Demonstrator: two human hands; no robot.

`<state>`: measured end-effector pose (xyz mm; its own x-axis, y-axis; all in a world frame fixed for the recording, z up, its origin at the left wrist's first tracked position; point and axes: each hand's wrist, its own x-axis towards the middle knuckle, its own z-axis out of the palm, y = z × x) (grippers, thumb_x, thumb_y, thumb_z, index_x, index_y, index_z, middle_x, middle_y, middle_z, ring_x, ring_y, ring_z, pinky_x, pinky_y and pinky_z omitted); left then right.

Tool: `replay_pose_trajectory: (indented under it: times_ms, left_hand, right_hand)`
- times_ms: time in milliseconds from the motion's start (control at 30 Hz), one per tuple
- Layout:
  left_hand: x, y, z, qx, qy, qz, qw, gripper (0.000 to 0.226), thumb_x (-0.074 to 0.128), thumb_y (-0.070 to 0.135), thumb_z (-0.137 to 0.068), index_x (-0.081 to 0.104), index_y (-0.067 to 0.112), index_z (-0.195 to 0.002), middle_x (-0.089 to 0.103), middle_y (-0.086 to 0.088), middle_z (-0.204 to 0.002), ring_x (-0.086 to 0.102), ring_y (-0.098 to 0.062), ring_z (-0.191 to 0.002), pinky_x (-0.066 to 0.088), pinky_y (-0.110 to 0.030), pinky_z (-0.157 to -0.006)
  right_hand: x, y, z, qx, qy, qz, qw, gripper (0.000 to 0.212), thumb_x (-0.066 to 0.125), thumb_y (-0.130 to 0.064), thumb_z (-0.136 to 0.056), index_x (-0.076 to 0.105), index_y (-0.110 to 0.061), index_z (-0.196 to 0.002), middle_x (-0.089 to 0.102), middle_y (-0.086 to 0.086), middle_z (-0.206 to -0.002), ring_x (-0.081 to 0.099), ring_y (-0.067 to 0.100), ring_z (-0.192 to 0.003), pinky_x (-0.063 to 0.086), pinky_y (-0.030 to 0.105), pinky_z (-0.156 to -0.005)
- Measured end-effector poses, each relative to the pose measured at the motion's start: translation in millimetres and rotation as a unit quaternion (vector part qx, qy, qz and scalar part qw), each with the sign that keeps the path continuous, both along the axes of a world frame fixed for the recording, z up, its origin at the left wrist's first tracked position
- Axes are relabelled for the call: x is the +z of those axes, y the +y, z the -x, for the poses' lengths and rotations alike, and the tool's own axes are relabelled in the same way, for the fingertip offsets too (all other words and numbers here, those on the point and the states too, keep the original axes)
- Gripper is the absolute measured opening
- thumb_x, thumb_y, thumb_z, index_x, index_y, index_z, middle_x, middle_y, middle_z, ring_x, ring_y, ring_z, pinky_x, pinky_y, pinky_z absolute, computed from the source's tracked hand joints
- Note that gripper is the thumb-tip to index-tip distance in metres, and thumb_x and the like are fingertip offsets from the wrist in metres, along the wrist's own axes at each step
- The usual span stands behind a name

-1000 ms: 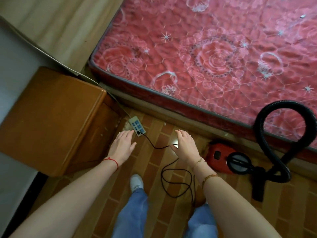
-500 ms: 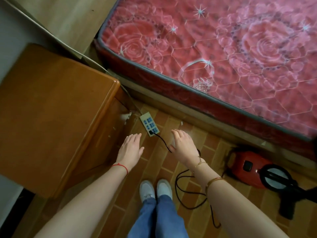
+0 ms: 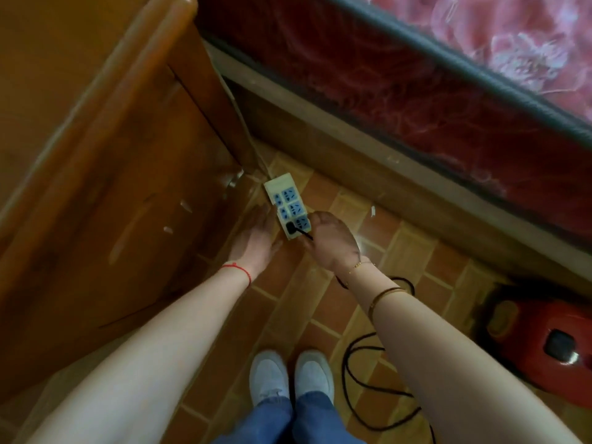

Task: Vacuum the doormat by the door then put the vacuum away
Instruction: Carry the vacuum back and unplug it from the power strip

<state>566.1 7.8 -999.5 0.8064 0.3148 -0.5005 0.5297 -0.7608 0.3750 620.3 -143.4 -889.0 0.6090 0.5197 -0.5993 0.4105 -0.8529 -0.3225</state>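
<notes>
Here the strip (image 3: pixel 287 206) lies on the floor by the cabinet (image 3: pixel 96 174), long axis running away from the person, plug (image 3: pixel 291 226) at its near end; the right hand (image 3: pixel 333 240), fingers curled near the cord (image 3: pixel 368 398), is closer, grip unclear, while the left hand (image 3: pixel 256 240) rests flat alongside.

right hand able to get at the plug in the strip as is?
Probably yes: the right hand is already beside the black plug in the power strip, nothing between; the left hand sits on the strip's other side.
</notes>
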Motion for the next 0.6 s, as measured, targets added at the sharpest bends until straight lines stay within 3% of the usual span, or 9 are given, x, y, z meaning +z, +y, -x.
replay_pose_trajectory:
  times_ms: [67, 100, 133, 167, 200, 233, 267, 333, 600]
  left_hand:
    - [-4, -7, -5, 0.021, -0.049, -0.043, 0.998, 0.098, 0.068, 0.076, -0.06, 0.016, 0.058, -0.141, 0.039, 0.005, -0.144, 0.035, -0.037, -0.129, 0.052, -0.046, -0.076]
    - [-10, -7, -8, 0.006, -0.085, -0.005, 0.996, 0.119, 0.084, 0.058, -0.055, 0.01, 0.048, -0.148, 0.032, 0.0, -0.15, 0.013, -0.048, -0.138, 0.043, -0.062, -0.093]
    - [-17, -3, -9, -0.034, -0.09, -0.019, 0.995, 0.122, 0.085, 0.037, -0.058, 0.011, 0.03, -0.153, 0.024, -0.001, -0.153, 0.001, -0.045, -0.141, 0.021, -0.062, -0.112]
    - [-22, 0, -5, -0.069, -0.051, 0.002, 0.996, 0.108, 0.078, 0.024, -0.068, 0.014, 0.014, -0.154, 0.015, 0.0, -0.153, -0.001, -0.036, -0.143, 0.003, -0.05, -0.117]
    - [-30, 1, 1, -0.087, -0.018, -0.023, 0.996, 0.092, 0.069, 0.018, -0.079, 0.015, 0.005, -0.152, 0.011, -0.002, -0.155, 0.0, -0.029, -0.144, 0.0, -0.041, -0.118]
    - [-44, 2, 5, -0.118, -0.004, 0.025, 0.993, 0.082, 0.063, 0.018, -0.087, 0.015, 0.002, -0.152, 0.009, -0.006, -0.157, 0.0, -0.026, -0.146, 0.002, -0.037, -0.12]
    - [70, -8, 1, -0.069, -0.013, 0.043, 0.997, 0.078, 0.06, 0.021, -0.092, 0.013, 0.002, -0.152, 0.007, -0.01, -0.159, 0.0, -0.025, -0.148, 0.005, -0.036, -0.121]
    - [-19, -7, 7, -0.065, -0.016, 0.027, 0.997, 0.078, 0.057, 0.025, -0.095, 0.009, 0.004, -0.152, 0.003, -0.014, -0.161, -0.002, -0.025, -0.149, 0.006, -0.036, -0.121]
    - [-50, -9, -2, -0.1, 0.003, -0.013, 0.995, 0.078, 0.053, 0.025, -0.096, 0.004, 0.005, -0.153, -0.011, -0.015, -0.16, -0.004, -0.026, -0.149, 0.017, -0.036, -0.12]
  right_hand:
    - [-27, 7, -3, 0.003, -0.005, 0.011, 1.0, 0.045, 0.048, -0.036, -0.098, 0.045, -0.009, -0.134, 0.051, 0.011, -0.135, 0.047, 0.027, -0.124, 0.039, 0.035, -0.103]
    - [-38, 10, -4, 0.005, -0.011, 0.022, 1.0, 0.043, 0.046, -0.036, -0.099, 0.047, -0.008, -0.131, 0.053, 0.011, -0.132, 0.049, 0.027, -0.121, 0.04, 0.035, -0.099]
    - [-46, 13, -4, 0.009, -0.018, 0.033, 0.999, 0.042, 0.044, -0.036, -0.1, 0.048, -0.007, -0.13, 0.055, 0.012, -0.129, 0.052, 0.028, -0.118, 0.041, 0.035, -0.096]
    - [-54, 16, -4, 0.014, -0.024, 0.042, 0.999, 0.041, 0.042, -0.036, -0.101, 0.049, -0.007, -0.128, 0.057, 0.013, -0.127, 0.054, 0.028, -0.115, 0.041, 0.034, -0.093]
    - [-60, 19, -4, 0.021, -0.029, 0.049, 0.998, 0.039, 0.04, -0.035, -0.102, 0.05, -0.006, -0.126, 0.058, 0.013, -0.125, 0.056, 0.029, -0.112, 0.042, 0.034, -0.089]
    - [-66, 22, -3, 0.029, -0.035, 0.054, 0.997, 0.038, 0.038, -0.033, -0.103, 0.051, -0.005, -0.125, 0.059, 0.013, -0.124, 0.057, 0.029, -0.11, 0.042, 0.034, -0.086]
    - [-72, 24, -3, 0.038, -0.041, 0.056, 0.997, 0.037, 0.037, -0.032, -0.103, 0.052, -0.005, -0.125, 0.06, 0.014, -0.123, 0.058, 0.029, -0.109, 0.042, 0.034, -0.084]
    - [-82, 28, -3, 0.049, -0.056, 0.049, 0.996, 0.033, 0.037, -0.028, -0.104, 0.053, -0.006, -0.124, 0.062, 0.013, -0.12, 0.06, 0.03, -0.107, 0.044, 0.034, -0.083]
    - [-103, 38, -7, 0.034, -0.07, 0.023, 0.997, 0.029, 0.04, -0.026, -0.102, 0.06, -0.011, -0.116, 0.067, 0.011, -0.111, 0.065, 0.03, -0.098, 0.046, 0.033, -0.075]
